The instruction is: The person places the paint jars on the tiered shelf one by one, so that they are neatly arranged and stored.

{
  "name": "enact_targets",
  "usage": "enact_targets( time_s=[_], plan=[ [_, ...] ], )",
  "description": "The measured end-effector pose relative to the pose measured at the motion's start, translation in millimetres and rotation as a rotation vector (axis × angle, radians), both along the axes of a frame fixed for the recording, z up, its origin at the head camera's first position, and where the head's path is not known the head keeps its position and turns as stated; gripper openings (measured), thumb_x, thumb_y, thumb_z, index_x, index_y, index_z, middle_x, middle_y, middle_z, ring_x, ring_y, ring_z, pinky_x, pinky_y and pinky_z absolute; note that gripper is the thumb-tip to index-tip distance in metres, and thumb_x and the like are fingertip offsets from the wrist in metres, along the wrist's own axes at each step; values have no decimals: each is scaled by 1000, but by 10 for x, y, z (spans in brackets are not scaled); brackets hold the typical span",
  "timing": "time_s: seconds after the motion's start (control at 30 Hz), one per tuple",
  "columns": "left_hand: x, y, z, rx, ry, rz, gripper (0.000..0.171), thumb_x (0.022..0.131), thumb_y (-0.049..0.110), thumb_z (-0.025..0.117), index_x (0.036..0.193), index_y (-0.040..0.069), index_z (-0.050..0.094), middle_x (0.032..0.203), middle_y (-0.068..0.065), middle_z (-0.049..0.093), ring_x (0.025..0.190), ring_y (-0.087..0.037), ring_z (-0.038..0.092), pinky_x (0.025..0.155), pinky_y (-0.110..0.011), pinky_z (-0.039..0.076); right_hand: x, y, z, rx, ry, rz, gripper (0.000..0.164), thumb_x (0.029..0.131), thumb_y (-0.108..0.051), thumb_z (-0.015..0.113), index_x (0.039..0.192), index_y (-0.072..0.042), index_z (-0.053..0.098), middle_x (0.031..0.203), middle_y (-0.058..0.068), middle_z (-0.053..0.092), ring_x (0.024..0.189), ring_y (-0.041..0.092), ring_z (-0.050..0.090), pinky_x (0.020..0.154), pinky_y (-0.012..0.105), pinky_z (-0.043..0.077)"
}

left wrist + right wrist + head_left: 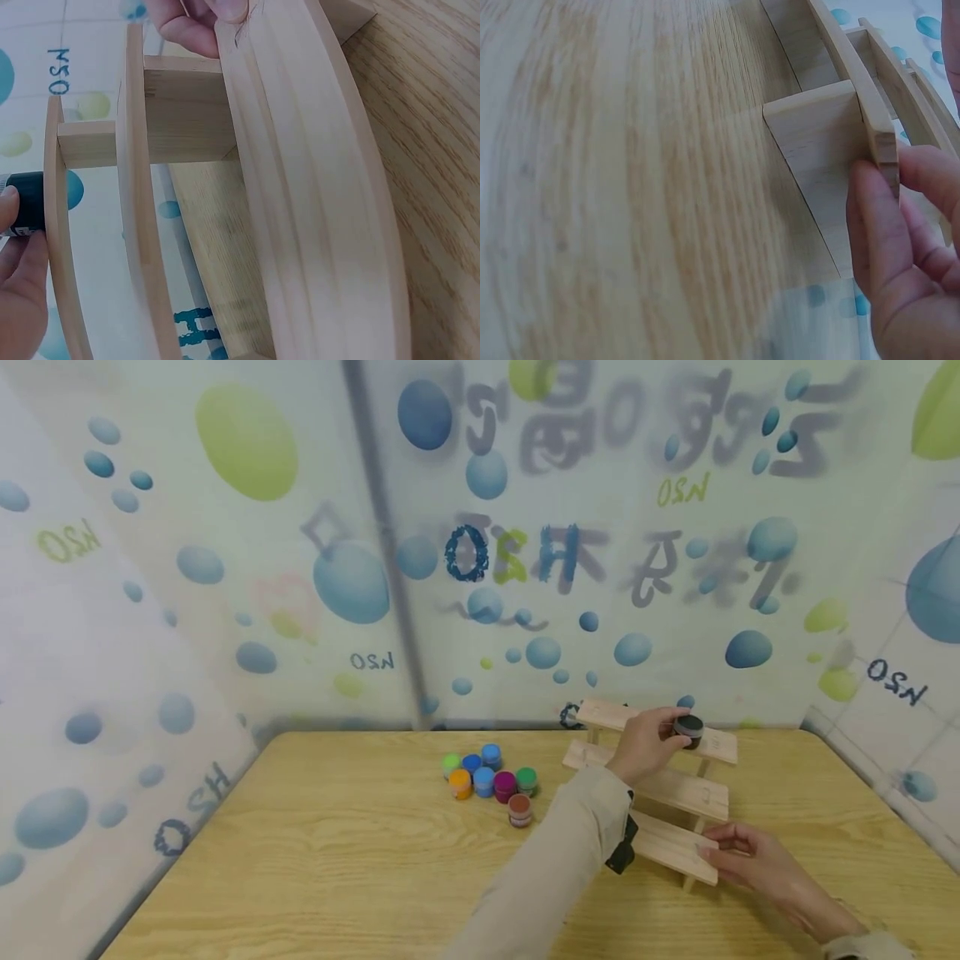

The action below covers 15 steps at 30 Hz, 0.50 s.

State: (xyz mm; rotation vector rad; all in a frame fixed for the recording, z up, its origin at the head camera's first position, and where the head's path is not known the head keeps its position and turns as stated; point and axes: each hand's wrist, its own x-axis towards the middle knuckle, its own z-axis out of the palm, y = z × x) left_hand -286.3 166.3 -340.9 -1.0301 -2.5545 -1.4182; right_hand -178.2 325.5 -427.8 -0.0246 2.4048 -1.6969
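Note:
My left hand (647, 745) pinches a small dark-lidded paint jar (687, 732) at the top tier of a three-tier wooden stand (675, 847). In the left wrist view the dark jar (28, 201) meets the top board, with the thumb and fingers of the left hand (22, 296) around it. Down at the lowest tier, my right hand (765, 870) grips the right end of the board. The right wrist view has the fingers and thumb of that hand (904, 270) on opposite faces of the board end (883, 142).
Left of the stand, several paint jars cluster on the wooden table (337, 860), among them an orange jar (460, 784), a purple jar (505, 787) and a green jar (527, 781). A brown jar (520, 811) sits nearest. A patterned curtain (487, 635) hangs behind the table.

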Motion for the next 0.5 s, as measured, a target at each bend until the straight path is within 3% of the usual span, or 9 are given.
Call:
enact_targets(
  time_s=[0.17, 0.5],
  plan=[
    [22, 25, 8, -45, -5, 17, 39, 86, 12, 58, 124, 13, 52, 107, 1, 61, 89, 0, 56, 69, -7, 39, 6, -2, 10, -11, -9, 2, 43, 88, -19, 55, 111, 16, 43, 104, 9, 53, 85, 7, 55, 73, 28, 49],
    [60, 58, -10, -23, 3, 45, 39, 84, 15, 61, 122, 16, 54, 106, 3, 61, 85, 0, 57, 67, -8, 40, 13, -14, 19, -36, 3, 9, 44, 88, -17, 56, 111, 17, 42, 102, 8, 54, 84, 7, 56, 72, 28, 49]
  ],
)
